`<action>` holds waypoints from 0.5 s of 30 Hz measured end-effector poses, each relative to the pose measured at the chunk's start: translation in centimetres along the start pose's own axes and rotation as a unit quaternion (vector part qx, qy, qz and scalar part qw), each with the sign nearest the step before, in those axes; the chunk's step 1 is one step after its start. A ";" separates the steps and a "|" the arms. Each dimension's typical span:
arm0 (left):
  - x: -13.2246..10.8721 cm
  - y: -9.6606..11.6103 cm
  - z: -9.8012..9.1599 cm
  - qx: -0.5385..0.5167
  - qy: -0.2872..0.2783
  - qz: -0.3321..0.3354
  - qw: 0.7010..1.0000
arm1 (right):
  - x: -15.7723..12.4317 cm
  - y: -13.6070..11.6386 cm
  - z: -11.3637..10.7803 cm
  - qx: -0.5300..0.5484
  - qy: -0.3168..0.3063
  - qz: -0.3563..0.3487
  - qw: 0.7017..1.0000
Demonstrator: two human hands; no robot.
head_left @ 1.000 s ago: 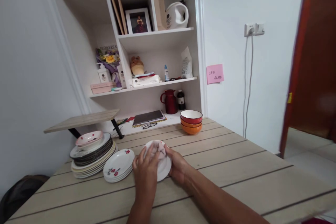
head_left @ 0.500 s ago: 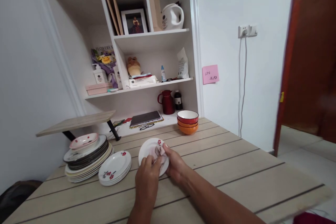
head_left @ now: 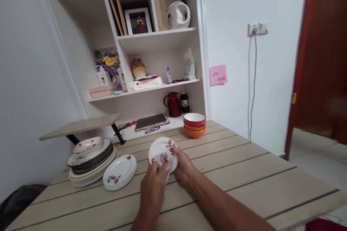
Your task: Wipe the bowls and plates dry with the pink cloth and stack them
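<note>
A small white plate [head_left: 157, 147] with red flowers is held up over the table, tilted toward me. My right hand [head_left: 184, 165] grips its right edge, thumb on the upper face. In my left hand [head_left: 154, 182] is a pale pinkish cloth [head_left: 170, 162], bunched under the fingers and pressed against the plate's face. To the left of my left hand lies a short stack of matching flowered plates [head_left: 120, 169]. Part of the held plate is hidden behind the cloth and fingers.
Larger plates [head_left: 90, 171] are piled at the left, topped by a pink-rimmed bowl [head_left: 88, 145]. Red and orange bowls [head_left: 194, 126] stand stacked at the table's back. A low wooden riser [head_left: 81, 125] overhangs the back left. Behind the table is a white shelf unit [head_left: 159, 34].
The plate has turned in my right hand, so more red flowers show, and it has shifted slightly right and up. The cloth's lower end now hangs below the plate.
</note>
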State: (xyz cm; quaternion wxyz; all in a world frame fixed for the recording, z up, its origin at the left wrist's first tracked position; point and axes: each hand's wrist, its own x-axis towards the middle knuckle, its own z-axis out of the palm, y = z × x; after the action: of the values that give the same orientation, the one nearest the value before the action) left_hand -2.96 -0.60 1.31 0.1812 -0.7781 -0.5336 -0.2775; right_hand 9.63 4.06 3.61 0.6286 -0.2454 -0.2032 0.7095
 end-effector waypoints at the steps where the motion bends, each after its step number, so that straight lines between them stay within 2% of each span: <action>1: -0.1 0.3 0.2 -0.017 0.006 0.021 1.000 | -0.1 -0.1 0.0 -0.005 -0.003 0.008 1.000; 3: -0.3 0.5 0.3 -0.047 0.016 0.043 0.998 | -0.4 0.2 0.0 -0.025 -0.012 0.037 0.999; 5: -0.3 0.3 0.0 -0.070 0.018 0.031 0.997 | -0.9 0.8 0.2 -0.050 -0.022 0.066 0.996; 7: -0.1 -0.2 -0.6 -0.064 0.020 -0.034 0.997 | -1.3 1.4 0.4 -0.070 -0.028 0.080 0.994; 10: 0.3 -1.1 -1.6 -0.016 0.014 -0.174 0.985 | -1.5 1.9 0.6 -0.088 -0.026 0.078 0.993; 12: 0.4 -1.4 -1.9 0.011 -0.003 -0.219 0.976 | -1.5 1.9 0.6 -0.093 -0.019 0.071 0.993; 13: 0.4 -1.4 -1.9 0.015 -0.011 -0.214 0.977 | -1.4 1.9 0.5 -0.093 -0.014 0.067 0.993; 15: 0.1 -1.1 -1.6 0.001 -0.022 -0.163 0.986 | -1.2 1.7 0.3 -0.086 -0.008 0.054 0.995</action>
State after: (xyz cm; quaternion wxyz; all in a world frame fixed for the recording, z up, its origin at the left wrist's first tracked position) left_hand -4.35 -1.03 2.66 0.1224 -0.6863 -0.6576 -0.2856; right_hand 8.21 2.70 2.97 0.5643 -0.3038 -0.2549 0.7241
